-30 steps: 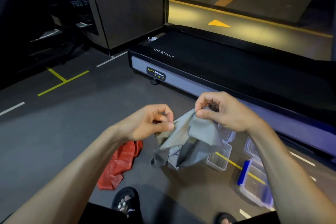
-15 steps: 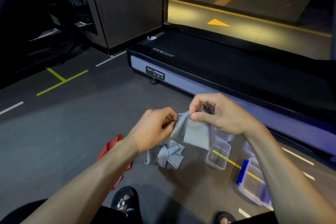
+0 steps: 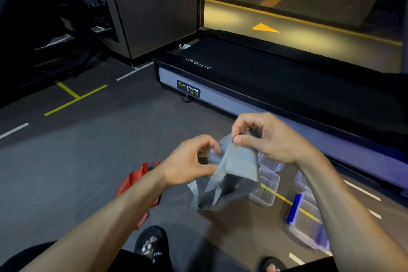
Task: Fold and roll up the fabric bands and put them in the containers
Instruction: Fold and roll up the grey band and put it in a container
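Both hands hold grey band [image 3: 239, 162] in mid-air above floor; right hand [image 3: 268, 137] pinches top edge w/ thumb + forefinger; left hand [image 3: 189, 160] fingers curled, gripping its left fold; red band [image 3: 136, 178] on floor under left forearm; clear containers [image 3: 266, 186] on floor at right.

I see a plain grey fabric band [image 3: 239, 162], a red band [image 3: 134, 180] on the dark grey floor [image 3: 66, 161] with yellow and white lines, clear containers [image 3: 266, 189], one blue-clipped [image 3: 292, 207], and black sandals [image 3: 152, 244].
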A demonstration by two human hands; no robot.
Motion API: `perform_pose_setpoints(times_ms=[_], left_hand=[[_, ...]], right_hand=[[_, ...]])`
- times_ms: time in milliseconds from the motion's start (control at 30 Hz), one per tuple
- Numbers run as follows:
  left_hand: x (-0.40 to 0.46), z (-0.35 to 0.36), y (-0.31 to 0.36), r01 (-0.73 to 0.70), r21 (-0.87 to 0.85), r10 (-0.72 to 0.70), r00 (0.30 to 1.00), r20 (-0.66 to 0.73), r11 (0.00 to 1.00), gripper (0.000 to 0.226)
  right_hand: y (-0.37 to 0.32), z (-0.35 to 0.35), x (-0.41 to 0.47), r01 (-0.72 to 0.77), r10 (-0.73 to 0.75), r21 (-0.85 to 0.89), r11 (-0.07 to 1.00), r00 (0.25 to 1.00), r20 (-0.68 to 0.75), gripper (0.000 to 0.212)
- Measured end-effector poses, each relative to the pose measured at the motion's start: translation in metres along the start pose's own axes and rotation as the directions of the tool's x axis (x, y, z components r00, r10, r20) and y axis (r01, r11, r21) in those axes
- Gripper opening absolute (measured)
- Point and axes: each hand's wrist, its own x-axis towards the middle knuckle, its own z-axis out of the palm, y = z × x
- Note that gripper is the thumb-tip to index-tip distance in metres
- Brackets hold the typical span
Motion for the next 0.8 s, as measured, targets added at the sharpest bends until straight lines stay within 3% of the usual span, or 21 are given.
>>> perform_pose_setpoints(times_ms=[200, 367, 567, 800], left_hand=[[-0.003, 0.008, -0.002, 0.017, -0.179, 0.020, 0.978, 0.205, 0.984, 0.010], [-0.007, 0.010, -0.003, 0.244, -0.438, -0.133, 0.954, 0.270, 0.865, 0.044], [-0.007, 0.007, 0.000, 0.156, -0.444, -0.096, 0.983, 0.154, 0.882, 0.025], [-0.007, 0.004, -0.008, 0.083, -0.273, -0.086, 0.996, 0.003, 0.958, 0.013]], right_hand=[[-0.003, -0.003, -0.003, -0.014, 0.014, 0.018, 1.000, 1.000, 0.024, 0.009], [0.001, -0.007, -0.009, -0.040, 0.039, 0.019, 0.999, 0.998, 0.039, 0.009], [0.005, -0.011, -0.018, -0.049, 0.049, 0.001, 0.999, 0.998, 0.050, 0.008], [0.011, -0.013, -0.025, -0.067, 0.069, -0.062, 0.996, 0.997, 0.038, 0.011]])
